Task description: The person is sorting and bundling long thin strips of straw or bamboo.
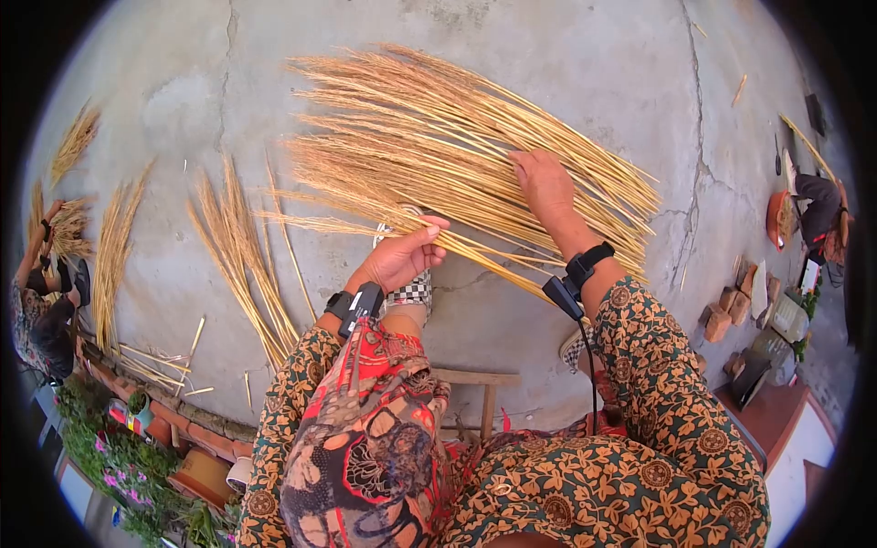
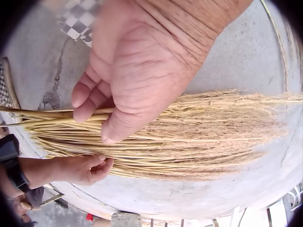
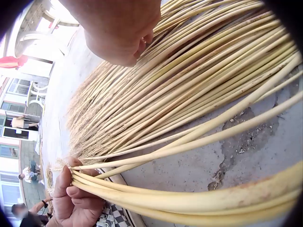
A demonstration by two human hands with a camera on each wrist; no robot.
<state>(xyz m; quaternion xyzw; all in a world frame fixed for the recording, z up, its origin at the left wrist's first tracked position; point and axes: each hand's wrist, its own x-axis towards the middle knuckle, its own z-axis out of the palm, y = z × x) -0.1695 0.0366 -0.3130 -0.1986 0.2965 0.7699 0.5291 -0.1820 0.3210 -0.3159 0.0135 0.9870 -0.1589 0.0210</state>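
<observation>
Plainly, left hand point(image 1: 402, 259) holds stalks point(image 3: 189, 198).

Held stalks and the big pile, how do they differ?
The held stalks are few; the pile has many. The left hand grips the held stalks in a narrow bundle; the pile lies spread on the ground. Both are yellowish, with feathery ends.

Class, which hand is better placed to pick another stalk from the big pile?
Probably the right hand: it is already at the pile, while the left hand holds several stalks.
</observation>
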